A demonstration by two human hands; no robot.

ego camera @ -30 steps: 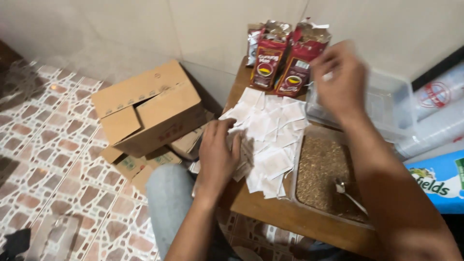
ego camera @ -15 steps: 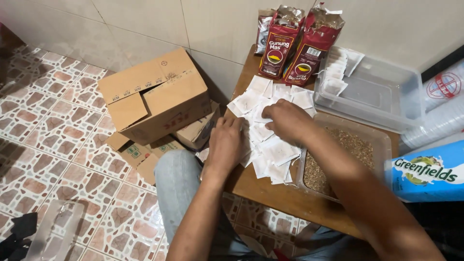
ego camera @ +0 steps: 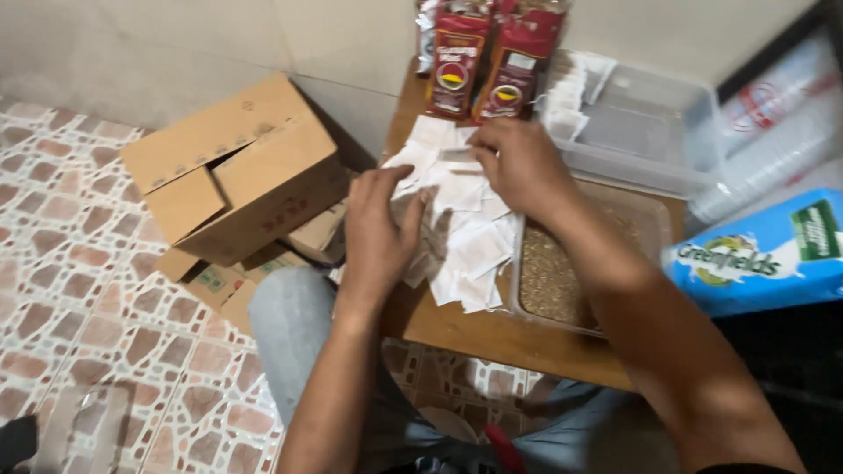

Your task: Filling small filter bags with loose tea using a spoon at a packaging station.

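A heap of small white paper sachets covers the left part of a low wooden table. My left hand lies on the heap's left edge, fingers curled over a few sachets. My right hand hovers at the heap's far end and pinches one white sachet between thumb and fingers. Right of the heap, a clear tray of brown loose tea is partly hidden by my right forearm.
Two dark red foil tea bags stand against the tiled wall. A clear plastic box holds a row of sachets. A blue carton lies at the right. Cardboard boxes sit on the patterned floor at the left.
My right hand came down from the clear box onto the heap, then lifted one sachet at its far end. My left hand stayed on the heap. The camera shifted.
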